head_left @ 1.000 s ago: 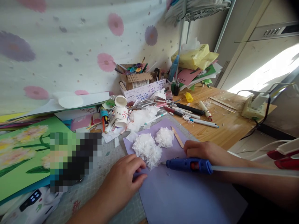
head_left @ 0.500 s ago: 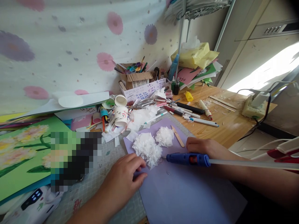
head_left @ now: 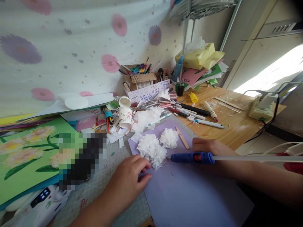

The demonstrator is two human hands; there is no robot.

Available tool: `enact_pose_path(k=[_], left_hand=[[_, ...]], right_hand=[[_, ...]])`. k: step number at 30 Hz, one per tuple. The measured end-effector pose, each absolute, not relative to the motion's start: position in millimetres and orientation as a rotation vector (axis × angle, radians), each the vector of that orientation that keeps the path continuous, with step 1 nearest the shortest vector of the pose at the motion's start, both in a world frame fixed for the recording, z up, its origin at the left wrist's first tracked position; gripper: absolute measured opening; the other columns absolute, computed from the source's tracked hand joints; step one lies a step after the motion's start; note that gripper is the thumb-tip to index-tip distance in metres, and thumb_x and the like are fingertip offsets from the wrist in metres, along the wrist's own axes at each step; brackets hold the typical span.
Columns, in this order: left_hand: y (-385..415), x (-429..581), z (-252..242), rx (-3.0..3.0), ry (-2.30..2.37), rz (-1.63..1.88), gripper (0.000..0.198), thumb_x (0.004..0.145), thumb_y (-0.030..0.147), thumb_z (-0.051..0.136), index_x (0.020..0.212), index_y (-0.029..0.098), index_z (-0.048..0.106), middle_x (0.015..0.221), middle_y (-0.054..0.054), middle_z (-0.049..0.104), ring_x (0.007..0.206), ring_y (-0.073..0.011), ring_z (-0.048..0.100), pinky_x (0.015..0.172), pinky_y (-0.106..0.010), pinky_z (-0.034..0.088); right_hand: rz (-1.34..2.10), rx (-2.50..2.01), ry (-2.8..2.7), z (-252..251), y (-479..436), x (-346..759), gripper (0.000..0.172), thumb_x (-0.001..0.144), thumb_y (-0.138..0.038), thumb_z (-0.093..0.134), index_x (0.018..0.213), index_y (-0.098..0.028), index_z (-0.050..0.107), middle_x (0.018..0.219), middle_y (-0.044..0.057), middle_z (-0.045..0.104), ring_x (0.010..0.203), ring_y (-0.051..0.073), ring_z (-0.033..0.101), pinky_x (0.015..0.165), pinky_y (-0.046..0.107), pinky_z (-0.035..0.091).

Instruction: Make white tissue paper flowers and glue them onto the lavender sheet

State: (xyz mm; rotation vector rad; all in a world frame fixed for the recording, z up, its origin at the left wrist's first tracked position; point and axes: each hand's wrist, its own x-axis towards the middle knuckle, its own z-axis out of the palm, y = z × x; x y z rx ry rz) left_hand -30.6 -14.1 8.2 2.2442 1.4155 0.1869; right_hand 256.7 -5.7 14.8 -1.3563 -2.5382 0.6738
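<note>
A purple sheet bears ruffled white paper flowers, with a smaller one at their upper right. My left hand rests at the sheet's left edge beside the larger cluster, fingers curled but thumb apart, nothing seen between them. My right hand is closed round the blue glue gun, whose grip is hidden behind its body. The gun's tip points left, close to the cluster's lower right edge. A clear glue stick runs out of its back. A wooden stick lies above the gun.
Pens, paper scraps and paper cups lie behind the sheet, before a cardboard box. Green flower artwork is on the left, near a white device. A power strip sits at the right.
The whole view has shifted slightly, so things appear a little further right. Both hands and the glue gun hold nearly the same places relative to the sheet.
</note>
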Motion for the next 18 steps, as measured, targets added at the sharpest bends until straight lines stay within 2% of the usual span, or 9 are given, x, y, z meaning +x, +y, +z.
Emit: enact_pose_path(k=[5, 12, 18], left_hand=[[-13.2, -29.0, 9.3, 2.24, 1.418, 0.19, 0.006, 0.076, 0.019, 0.058, 0.081, 0.02, 0.06, 0.082, -0.002, 0.059, 0.079, -0.0189, 0.057, 0.071, -0.031, 0.043], [-13.9, -31.0, 9.2, 2.242, 1.422, 0.201, 0.007, 0.076, 0.02, 0.057, 0.082, 0.021, 0.06, 0.083, -0.002, 0.059, 0.079, -0.0185, 0.056, 0.071, -0.031, 0.043], [-15.1, -29.7, 10.0, 2.233, 1.431, 0.21, 0.009, 0.074, 0.016, 0.06, 0.082, 0.021, 0.06, 0.084, -0.002, 0.06, 0.081, -0.0185, 0.056, 0.072, -0.03, 0.043]], right_hand=[[0.726, -1.315, -2.571, 16.5, -3.1, 259.0, 0.022, 0.087, -0.024, 0.048, 0.067, -0.017, 0.054, 0.073, 0.004, 0.056, 0.063, 0.014, 0.054, 0.059, 0.024, 0.039], [0.833, -1.202, -2.552, 26.7, -3.5, 257.6, 0.026, 0.09, -0.032, 0.045, 0.072, -0.017, 0.057, 0.078, 0.006, 0.058, 0.067, 0.016, 0.055, 0.061, 0.026, 0.041], [0.808, -1.226, -2.547, 17.1, -1.7, 257.3, 0.02, 0.084, -0.024, 0.05, 0.066, -0.018, 0.053, 0.069, 0.004, 0.056, 0.06, 0.015, 0.053, 0.055, 0.027, 0.04]])
